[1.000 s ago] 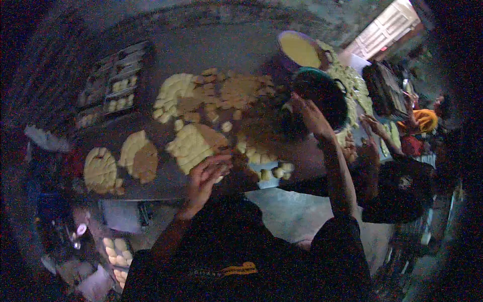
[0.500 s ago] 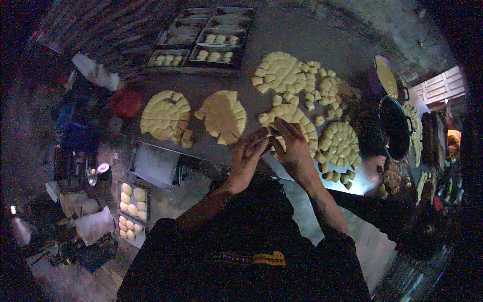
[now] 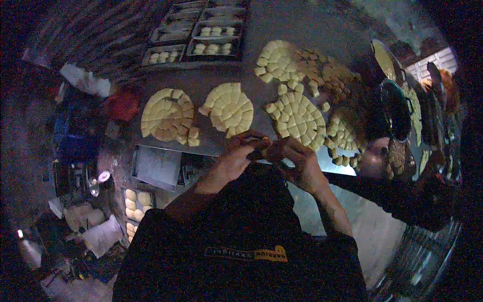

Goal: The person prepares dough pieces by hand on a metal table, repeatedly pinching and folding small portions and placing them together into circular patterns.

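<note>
My left hand (image 3: 235, 160) and my right hand (image 3: 301, 162) meet in front of my chest at the table's near edge. Their fingers are bent and pressed together; whatever lies between them is dark and too small to make out. Just beyond my right hand is a round slab of dough cut into pieces (image 3: 298, 121). Another cut dough round (image 3: 229, 108) lies past my left hand, and a third dough round (image 3: 168, 113) is farther left, with loose pieces at its near edge.
Dough pieces (image 3: 277, 60) spread at the back, some in shadow. Metal pans with dough balls (image 3: 214, 48) stand at the far left. A dark round pan (image 3: 395, 108) stands at the right, beside another person's dark sleeve (image 3: 402, 201). Trays of dough balls (image 3: 137, 204) sit low at left.
Both hands have drawn back from over the middle dough round to the table's near edge, uncovering it. The shadow over the far-right dough has grown. At far right more orange clothing shows.
</note>
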Motion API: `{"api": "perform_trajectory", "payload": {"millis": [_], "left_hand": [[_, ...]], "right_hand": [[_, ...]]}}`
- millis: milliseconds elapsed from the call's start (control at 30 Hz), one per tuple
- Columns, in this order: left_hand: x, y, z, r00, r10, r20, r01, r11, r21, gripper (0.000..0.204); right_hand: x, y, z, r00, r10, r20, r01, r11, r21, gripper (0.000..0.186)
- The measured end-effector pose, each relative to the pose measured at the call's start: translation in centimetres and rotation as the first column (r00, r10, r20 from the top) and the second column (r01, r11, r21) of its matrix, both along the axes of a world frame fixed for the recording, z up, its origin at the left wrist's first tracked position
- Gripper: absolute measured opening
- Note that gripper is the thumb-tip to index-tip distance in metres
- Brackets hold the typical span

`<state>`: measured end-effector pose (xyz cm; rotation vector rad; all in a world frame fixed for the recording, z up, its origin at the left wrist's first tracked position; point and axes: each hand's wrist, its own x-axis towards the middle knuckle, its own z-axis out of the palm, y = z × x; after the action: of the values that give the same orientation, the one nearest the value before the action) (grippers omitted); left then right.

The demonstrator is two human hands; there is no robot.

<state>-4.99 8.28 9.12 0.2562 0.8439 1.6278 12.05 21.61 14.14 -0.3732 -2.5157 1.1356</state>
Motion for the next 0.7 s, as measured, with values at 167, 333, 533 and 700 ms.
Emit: {"api": "perform_trajectory", "payload": {"millis": [167,333,533,700], "left_hand": [[0.1,1.1,0.6,0.66,-0.012,-0.751,0.02,1.0,0.002,0.016],[0.9,2.4,-1.5,0.617,0.022,-0.787,-0.031,1.0,0.004,0.015],[3.6,4.6,-2.3,0.927,0.017,-0.376,-0.134,0.948,-0.287,0.019],[4.2,5.9,0.2,0.998,-0.022,0.058,0.042,0.93,-0.366,0.03]], "right_hand": [[0.4,1.1,-0.7,0.99,-0.1,0.095,0.125,0.939,-0.319,0.021],[0.6,2.5,-0.3,0.964,-0.24,0.114,0.263,0.797,-0.544,0.017],[1.9,5.7,-2.2,0.989,-0.11,0.098,0.091,0.979,0.182,0.029],[2.4,8.2,-1.6,0.996,-0.008,0.093,0.024,0.986,-0.167,0.025]]}}
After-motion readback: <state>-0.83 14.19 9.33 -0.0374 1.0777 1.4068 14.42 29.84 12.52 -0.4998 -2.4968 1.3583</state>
